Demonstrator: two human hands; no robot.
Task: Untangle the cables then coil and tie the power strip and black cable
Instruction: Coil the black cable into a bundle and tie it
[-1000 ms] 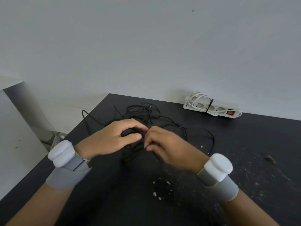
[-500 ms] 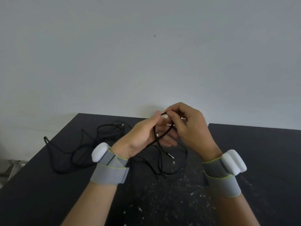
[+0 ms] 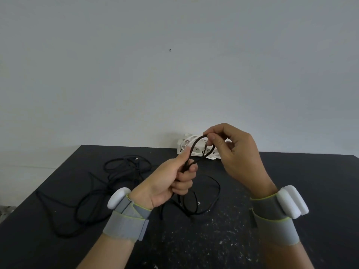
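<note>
Starting at the bottom of the frame, your wrists wear grey fabric straps (image 3: pixel 126 224) with white pods. Above them, at centre, your left hand (image 3: pixel 169 183) is curled round a gathered bunch of the thin black round-sheathed cable (image 3: pixel 194 145), thumb pressed along the strands. Your right hand (image 3: pixel 237 158), slightly higher and to the right, pinches the top of a small raised loop between thumb and forefinger. Slack hangs from your left fist onto the speckled black matte table (image 3: pixel 310 181), and the rest sprawls in loose tangled turns at centre-left. Expect this cable to be light, limp and springy: loops will likely flop open unless your left hand clamps each turn where the strands cross. Take new slack close to that fist, not far down the pile, or you may drag knots tight. Further back, against the pale grey wall (image 3: pixel 174 74), lies the white plastic power strip (image 3: pixel 183 147), its white cord seemingly already bundled on top.
</note>
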